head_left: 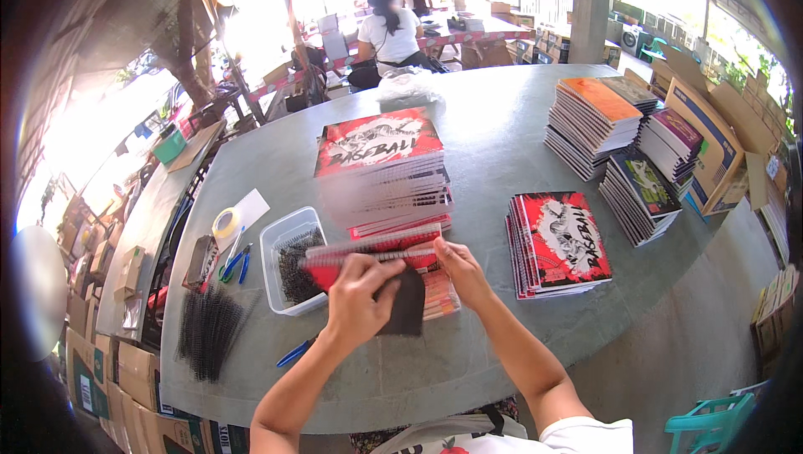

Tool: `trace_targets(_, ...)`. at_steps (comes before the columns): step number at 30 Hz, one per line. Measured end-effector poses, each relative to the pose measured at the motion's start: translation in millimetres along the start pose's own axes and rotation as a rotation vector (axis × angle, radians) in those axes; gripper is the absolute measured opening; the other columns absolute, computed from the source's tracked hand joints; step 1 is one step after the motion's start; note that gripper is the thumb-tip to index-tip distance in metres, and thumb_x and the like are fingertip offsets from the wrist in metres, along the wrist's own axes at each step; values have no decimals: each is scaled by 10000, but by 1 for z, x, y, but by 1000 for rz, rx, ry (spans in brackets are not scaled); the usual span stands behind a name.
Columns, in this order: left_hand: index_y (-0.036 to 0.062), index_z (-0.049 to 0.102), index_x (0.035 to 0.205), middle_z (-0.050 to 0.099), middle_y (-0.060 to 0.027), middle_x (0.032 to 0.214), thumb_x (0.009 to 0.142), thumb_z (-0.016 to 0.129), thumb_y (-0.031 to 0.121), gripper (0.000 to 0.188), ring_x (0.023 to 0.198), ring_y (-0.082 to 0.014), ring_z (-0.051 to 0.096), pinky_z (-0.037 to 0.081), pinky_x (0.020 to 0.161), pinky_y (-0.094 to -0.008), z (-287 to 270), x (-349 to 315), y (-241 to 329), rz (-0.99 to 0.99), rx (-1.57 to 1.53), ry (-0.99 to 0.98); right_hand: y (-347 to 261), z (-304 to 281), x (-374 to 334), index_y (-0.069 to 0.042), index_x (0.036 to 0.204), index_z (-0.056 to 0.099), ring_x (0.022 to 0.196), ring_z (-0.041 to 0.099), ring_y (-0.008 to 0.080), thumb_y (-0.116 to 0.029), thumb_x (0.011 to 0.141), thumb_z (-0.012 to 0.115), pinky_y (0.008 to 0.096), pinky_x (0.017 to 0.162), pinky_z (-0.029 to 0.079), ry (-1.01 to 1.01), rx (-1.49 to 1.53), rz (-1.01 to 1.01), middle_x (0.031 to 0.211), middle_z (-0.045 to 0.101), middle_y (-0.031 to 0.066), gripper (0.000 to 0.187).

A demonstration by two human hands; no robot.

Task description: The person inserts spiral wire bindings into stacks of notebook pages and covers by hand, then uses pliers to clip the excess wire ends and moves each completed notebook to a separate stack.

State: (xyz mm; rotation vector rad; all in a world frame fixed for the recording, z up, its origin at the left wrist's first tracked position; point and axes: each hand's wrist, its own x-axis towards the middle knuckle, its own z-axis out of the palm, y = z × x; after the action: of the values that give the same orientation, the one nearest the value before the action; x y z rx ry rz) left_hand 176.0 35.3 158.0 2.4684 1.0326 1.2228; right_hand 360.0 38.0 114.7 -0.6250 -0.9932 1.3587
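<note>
A red-covered notebook (328,272) stands tilted on its edge between my hands, its bound edge turned up. My left hand (365,291) is closed on the near side of that edge, fingers curled. At the notebook's right end, my right hand (458,268) pinches the edge between thumb and fingers. A dark flat piece (406,308) hangs below my left fingers; whether it belongs to the notebook, I cannot tell. Under it lies a light brown striped item (439,297), partly hidden. Just beyond rises a tall stack of red notebooks (381,149).
Left of my hands sits a clear plastic tub (269,241) of black binding pieces. Nearby are black binding coils (209,333), blue pliers (239,263), a tape roll (225,222) and a blue pen (294,354). Notebook stacks (562,241) stand right; people (391,32) sit beyond.
</note>
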Motion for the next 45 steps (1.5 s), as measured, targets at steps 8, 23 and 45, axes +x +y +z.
trace_targets(8, 106, 662, 982, 559, -84, 833, 729, 669, 28, 266, 831, -267, 564, 483, 722, -372, -4, 21, 6, 99, 97, 78, 23, -17, 3, 10, 1048, 603, 875, 560, 70, -302, 976, 429, 226, 777, 440, -64, -118, 13, 981, 629, 28, 365)
trace_targets(23, 94, 629, 1058, 493, -147, 1150, 745, 670, 142, 319, 982, -328, 531, 437, 834, -435, 39, -56, 15, 83, 125, -142, 20, -15, -4, 53, 1085, 575, 951, 568, 145, -414, 986, 345, 276, 847, 450, -121, 43, 62, 1064, 614, 102, 530)
trace_targets(45, 28, 554, 741, 584, -127, 771, 695, 626, 73, 97, 869, -324, 560, 475, 742, -405, 35, 22, 5, 91, 37, -117, 17, -1, -14, 35, 912, 556, 628, 554, 181, 62, 786, 485, 316, 594, 448, 24, -969, -279, 706, 557, 176, 147)
